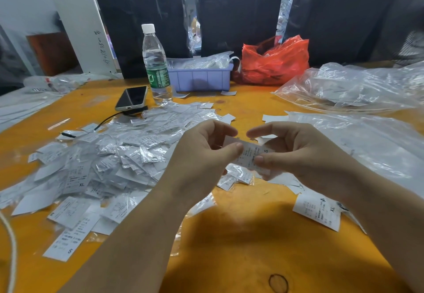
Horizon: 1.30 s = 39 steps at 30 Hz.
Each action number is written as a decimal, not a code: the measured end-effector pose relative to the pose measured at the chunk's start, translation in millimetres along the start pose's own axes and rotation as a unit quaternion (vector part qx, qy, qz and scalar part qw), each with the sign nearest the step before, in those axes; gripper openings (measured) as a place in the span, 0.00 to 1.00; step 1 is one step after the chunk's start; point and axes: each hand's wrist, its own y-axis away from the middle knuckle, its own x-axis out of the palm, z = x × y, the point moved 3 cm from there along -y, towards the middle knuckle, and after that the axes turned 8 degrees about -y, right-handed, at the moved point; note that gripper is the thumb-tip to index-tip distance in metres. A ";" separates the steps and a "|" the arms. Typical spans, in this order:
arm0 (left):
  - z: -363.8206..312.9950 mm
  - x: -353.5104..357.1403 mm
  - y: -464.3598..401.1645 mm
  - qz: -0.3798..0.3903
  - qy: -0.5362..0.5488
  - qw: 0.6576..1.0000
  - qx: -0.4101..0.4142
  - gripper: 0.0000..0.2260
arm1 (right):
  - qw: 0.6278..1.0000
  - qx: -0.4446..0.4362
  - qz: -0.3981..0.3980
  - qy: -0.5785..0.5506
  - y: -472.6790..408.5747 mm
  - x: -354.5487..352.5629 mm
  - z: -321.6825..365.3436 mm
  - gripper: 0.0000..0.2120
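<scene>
My left hand (202, 155) and my right hand (296, 152) meet above the orange table (241, 235), each pinching one end of a small white size label (251, 155) marked "S". The label is held between thumbs and fingers, just above the tabletop. A large heap of similar white labels in small clear sleeves (110, 159) covers the table to the left of my hands. A few loose labels (319, 210) lie to the right, one printed "XL".
A water bottle (156, 63) and a phone (132, 98) on a charger stand at the back left. Behind them sit a purple bin (199, 78) and a red plastic bag (275, 63). Clear plastic bags (358, 90) spread across the right side. A white cord (12, 246) runs along the left edge.
</scene>
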 end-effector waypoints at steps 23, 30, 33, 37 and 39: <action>0.2 9.1 3.0 -0.004 -0.065 0.998 0.022 0.02 | 0.999 -0.016 -0.030 -0.002 -2.8 -1.6 -7.8 0.17; 4.4 7.4 0.4 0.013 -0.103 0.994 -0.013 0.05 | 1.000 0.015 -0.010 -0.011 -3.5 -2.5 -4.9 0.23; 12.3 -0.4 -4.7 0.002 -0.159 0.986 -0.047 0.06 | 0.998 0.014 -0.034 0.057 -4.7 -12.2 -1.2 0.20; 23.2 -6.4 -8.6 -0.023 -0.320 0.945 -0.068 0.06 | 0.935 -0.011 -0.065 0.348 -2.2 -21.9 2.4 0.17; 26.9 -9.9 -10.6 -0.051 -0.367 0.926 -0.069 0.03 | 0.904 0.026 -0.045 0.424 -2.9 -21.0 -2.9 0.16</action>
